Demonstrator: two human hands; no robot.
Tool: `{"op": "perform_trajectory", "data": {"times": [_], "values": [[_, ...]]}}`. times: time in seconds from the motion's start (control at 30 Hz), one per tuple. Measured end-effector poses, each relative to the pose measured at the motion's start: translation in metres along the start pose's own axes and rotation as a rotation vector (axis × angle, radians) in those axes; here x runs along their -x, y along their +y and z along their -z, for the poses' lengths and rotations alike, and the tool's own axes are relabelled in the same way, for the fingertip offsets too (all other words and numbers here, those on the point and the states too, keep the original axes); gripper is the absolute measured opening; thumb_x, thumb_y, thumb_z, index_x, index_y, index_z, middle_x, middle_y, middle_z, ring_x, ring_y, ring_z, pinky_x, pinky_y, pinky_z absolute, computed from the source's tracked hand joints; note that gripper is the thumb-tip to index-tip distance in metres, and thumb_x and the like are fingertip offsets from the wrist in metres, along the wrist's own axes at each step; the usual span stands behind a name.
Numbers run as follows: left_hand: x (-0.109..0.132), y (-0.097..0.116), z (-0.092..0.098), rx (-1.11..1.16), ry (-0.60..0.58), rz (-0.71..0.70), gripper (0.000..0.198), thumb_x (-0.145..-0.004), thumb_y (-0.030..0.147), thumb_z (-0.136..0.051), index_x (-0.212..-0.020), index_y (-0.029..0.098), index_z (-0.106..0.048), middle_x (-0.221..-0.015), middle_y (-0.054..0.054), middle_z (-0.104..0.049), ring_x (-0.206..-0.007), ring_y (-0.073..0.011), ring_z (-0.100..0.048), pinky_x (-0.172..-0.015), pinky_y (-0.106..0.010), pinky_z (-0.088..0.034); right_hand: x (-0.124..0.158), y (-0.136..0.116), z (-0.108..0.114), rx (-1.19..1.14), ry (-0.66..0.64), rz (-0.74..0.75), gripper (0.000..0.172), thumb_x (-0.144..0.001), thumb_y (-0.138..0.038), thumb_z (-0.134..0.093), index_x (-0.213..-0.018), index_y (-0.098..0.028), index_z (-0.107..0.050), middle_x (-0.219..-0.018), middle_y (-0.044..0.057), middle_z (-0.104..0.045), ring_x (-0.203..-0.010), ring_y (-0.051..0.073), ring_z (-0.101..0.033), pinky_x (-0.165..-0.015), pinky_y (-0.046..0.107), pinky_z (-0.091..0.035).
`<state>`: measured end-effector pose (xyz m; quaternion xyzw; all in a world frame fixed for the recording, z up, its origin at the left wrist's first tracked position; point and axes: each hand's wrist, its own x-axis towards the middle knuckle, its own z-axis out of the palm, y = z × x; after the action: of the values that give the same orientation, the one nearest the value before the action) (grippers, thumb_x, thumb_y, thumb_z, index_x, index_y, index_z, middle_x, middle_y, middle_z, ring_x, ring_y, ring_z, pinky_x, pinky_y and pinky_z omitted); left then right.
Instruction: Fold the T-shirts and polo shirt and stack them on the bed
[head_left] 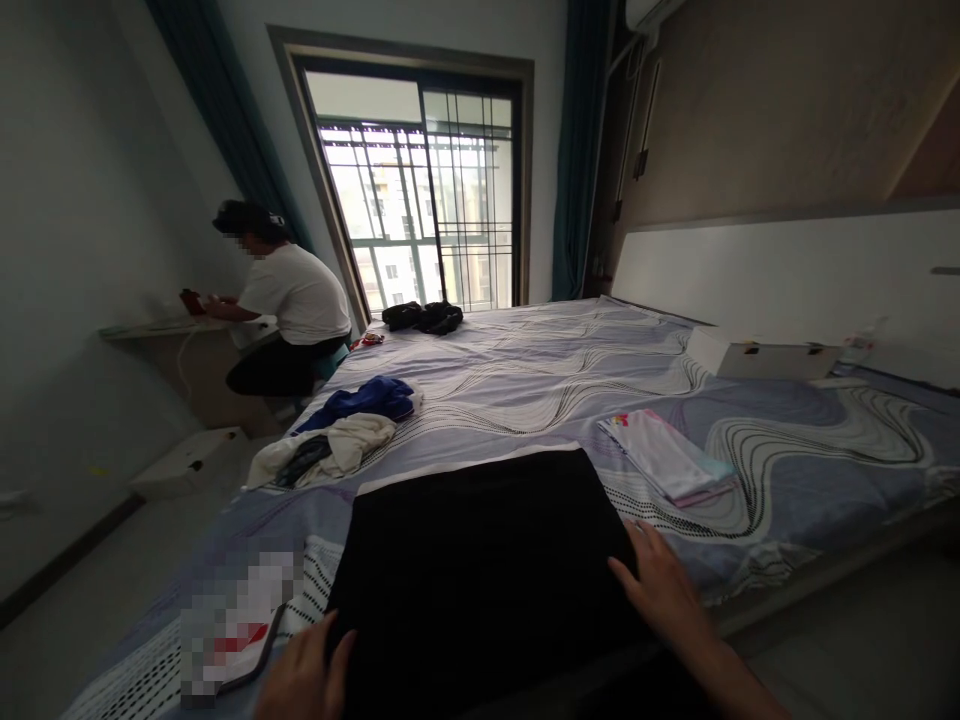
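A black garment (480, 560) with a white band along its far edge lies spread on the bed in front of me. My left hand (304, 670) is at its near left side, thumb on the cloth and fingers closed along the edge. On the opposite side my right hand (667, 585) holds the right edge, its thumb over the fabric and its fingers at the border. The near end of the garment runs into shadow at the bottom. Right of the garment is a folded white and pastel cloth (667, 455).
A phone-like device (247, 640), partly pixelated, lies left. Beyond are a crumpled cream garment (352, 443), a blue garment (367, 398) and black items (424, 317). A white box (757, 355) stands near the headboard. Another person (292, 290) sits at a desk (157, 330).
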<state>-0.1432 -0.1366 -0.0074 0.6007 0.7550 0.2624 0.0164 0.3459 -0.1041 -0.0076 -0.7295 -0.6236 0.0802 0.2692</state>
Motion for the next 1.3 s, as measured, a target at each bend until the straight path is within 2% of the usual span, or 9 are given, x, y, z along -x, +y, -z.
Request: {"op": "perform_trajectory", "data": {"times": [0.07, 0.17, 0.23, 0.3, 0.43, 0.6, 0.83, 1.1, 1.3], "values": [[-0.018, 0.058, -0.017, 0.069, -0.090, -0.245, 0.056, -0.093, 0.052, -0.031, -0.135, 0.027, -0.058, -0.145, -0.007, -0.057, -0.136, -0.0272, -0.050, -0.116, -0.045, -0.040, -0.010, -0.059, -0.019, 0.024, -0.125, 0.142, 0.074, -0.089, -0.055, -0.046, -0.153, -0.017, -0.041, -0.162, 0.012, -0.032, -0.150, 0.035, -0.024, -0.120, 0.051, -0.024], [-0.056, 0.126, -0.051, -0.014, -0.314, -0.426, 0.059, -0.097, 0.048, -0.030, -0.150, 0.024, -0.045, -0.163, -0.004, -0.034, -0.152, -0.0295, -0.024, -0.122, -0.052, -0.026, -0.030, -0.132, -0.058, 0.055, -0.340, 0.301, 0.079, -0.093, -0.061, -0.040, -0.159, -0.020, -0.028, -0.167, 0.007, -0.013, -0.154, 0.035, -0.006, -0.122, 0.057, -0.004], [-0.080, 0.143, -0.071, -0.127, -0.400, -0.401, 0.060, -0.097, 0.049, -0.032, -0.153, 0.027, -0.039, -0.165, -0.003, -0.027, -0.154, -0.0317, -0.017, -0.123, -0.058, -0.019, -0.049, -0.156, -0.082, 0.071, -0.407, 0.338, 0.080, -0.094, -0.067, -0.035, -0.160, -0.024, -0.024, -0.167, 0.006, -0.010, -0.154, 0.036, -0.003, -0.120, 0.061, 0.003], [-0.102, 0.142, -0.085, -0.204, -0.410, -0.336, 0.061, -0.098, 0.052, -0.031, -0.155, 0.032, -0.034, -0.166, -0.002, -0.021, -0.154, -0.0320, -0.015, -0.122, -0.061, -0.016, -0.072, -0.159, -0.098, 0.085, -0.414, 0.318, 0.081, -0.092, -0.072, -0.032, -0.160, -0.028, -0.022, -0.168, 0.004, -0.008, -0.154, 0.036, -0.001, -0.118, 0.064, 0.006], [-0.135, 0.120, -0.092, -0.252, -0.363, -0.264, 0.060, -0.098, 0.054, -0.028, -0.155, 0.038, -0.028, -0.167, 0.000, -0.015, -0.154, -0.0307, -0.013, -0.121, -0.062, -0.016, -0.122, -0.137, -0.102, 0.127, -0.405, 0.254, 0.082, -0.091, -0.076, -0.029, -0.160, -0.031, -0.020, -0.168, 0.002, -0.007, -0.154, 0.033, -0.001, -0.118, 0.064, 0.008], [-0.170, 0.094, -0.088, -0.303, -0.309, -0.157, 0.061, -0.097, 0.054, -0.029, -0.155, 0.035, -0.030, -0.166, -0.005, -0.023, -0.153, -0.0341, -0.019, -0.119, -0.062, -0.019, -0.173, -0.098, -0.095, 0.216, -0.360, 0.181, 0.081, -0.093, -0.074, -0.026, -0.160, -0.028, -0.022, -0.168, 0.005, -0.012, -0.154, 0.031, -0.005, -0.119, 0.061, 0.006], [-0.201, 0.058, -0.084, -0.362, -0.285, -0.134, 0.062, -0.096, 0.052, -0.031, -0.154, 0.029, -0.035, -0.164, -0.009, -0.029, -0.151, -0.0349, -0.026, -0.118, -0.054, -0.023, -0.215, -0.028, -0.084, 0.267, -0.312, 0.101, 0.071, -0.098, -0.065, -0.029, -0.159, -0.028, -0.026, -0.168, 0.004, -0.017, -0.154, 0.029, -0.011, -0.122, 0.054, -0.003], [-0.190, 0.019, -0.074, -0.327, -0.267, -0.078, 0.068, -0.096, 0.047, -0.024, -0.157, 0.017, -0.027, -0.167, -0.011, -0.019, -0.153, -0.0339, -0.017, -0.118, -0.057, -0.022, -0.192, 0.042, -0.054, 0.314, -0.273, 0.096, 0.066, -0.101, -0.058, -0.028, -0.160, -0.030, -0.020, -0.168, 0.001, -0.015, -0.154, 0.027, -0.011, -0.123, 0.054, -0.007], [-0.133, 0.002, -0.053, -0.372, -0.239, -0.106, 0.069, -0.094, 0.041, -0.025, -0.152, 0.004, -0.034, -0.163, -0.019, -0.026, -0.150, -0.0383, -0.024, -0.117, -0.058, -0.026, -0.135, 0.063, -0.029, 0.281, -0.255, 0.140, 0.067, -0.100, -0.052, -0.034, -0.160, -0.026, -0.020, -0.166, 0.003, -0.021, -0.153, 0.028, -0.015, -0.123, 0.056, -0.012]]}}
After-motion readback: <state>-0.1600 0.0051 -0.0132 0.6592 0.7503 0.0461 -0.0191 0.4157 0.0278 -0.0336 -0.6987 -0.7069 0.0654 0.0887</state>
